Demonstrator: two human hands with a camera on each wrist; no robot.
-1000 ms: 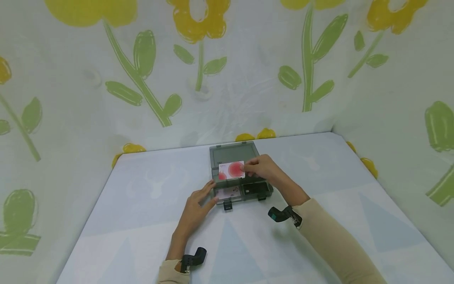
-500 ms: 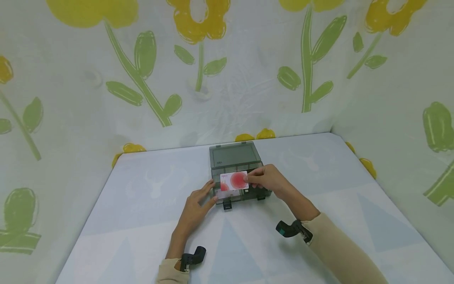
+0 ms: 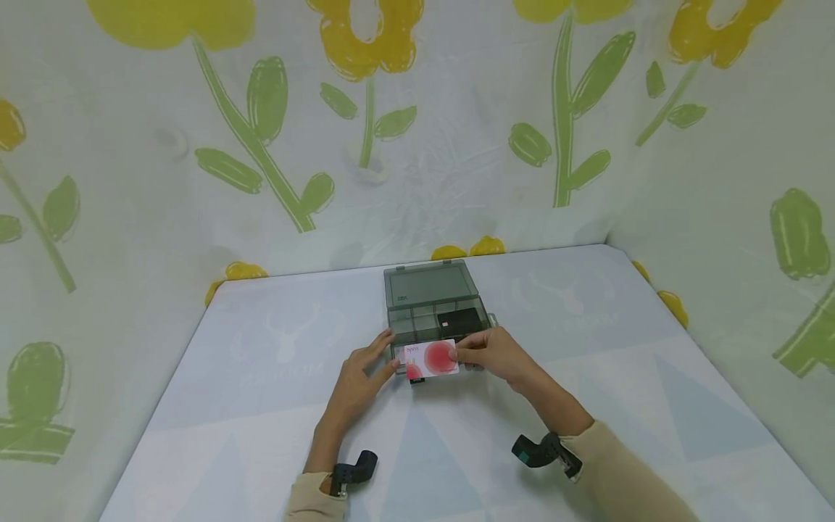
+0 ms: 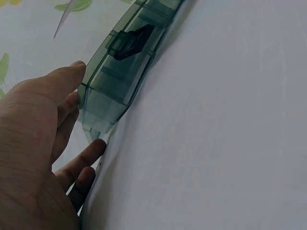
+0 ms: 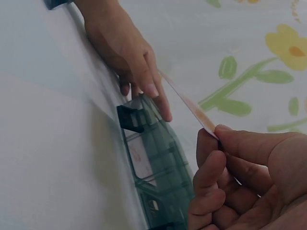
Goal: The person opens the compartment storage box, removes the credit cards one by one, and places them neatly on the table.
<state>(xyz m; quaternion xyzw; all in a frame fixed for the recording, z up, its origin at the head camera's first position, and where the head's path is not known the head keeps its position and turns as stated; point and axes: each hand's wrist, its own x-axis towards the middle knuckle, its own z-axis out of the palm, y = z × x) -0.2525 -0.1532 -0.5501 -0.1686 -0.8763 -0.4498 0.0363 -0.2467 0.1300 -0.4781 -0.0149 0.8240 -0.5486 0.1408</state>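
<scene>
In the head view my right hand [image 3: 499,355] pinches a white card with red circles [image 3: 430,358] by its right end. The card overlaps the front of a grey-green see-through compartment box [image 3: 430,281], whose lid is flipped back. In the right wrist view the card [image 5: 189,106] appears nearly edge-on above the box [image 5: 165,158], between thumb and forefinger. My left hand [image 3: 362,366] touches the box's left end, thumb at the front corner and fingers along the side. A black card [image 3: 459,321] lies in the back right compartment.
Latches project from the box's front, one [image 4: 134,42] plain in the left wrist view. A pale printed card [image 5: 139,155] shows through the box's front wall. The white table [image 3: 287,428] reaches to a flower-patterned cloth wall [image 3: 430,181] behind the box.
My right hand has brought the card towards me, from over the middle of the box to its front edge. The back compartments have come into view. My left hand has stayed put.
</scene>
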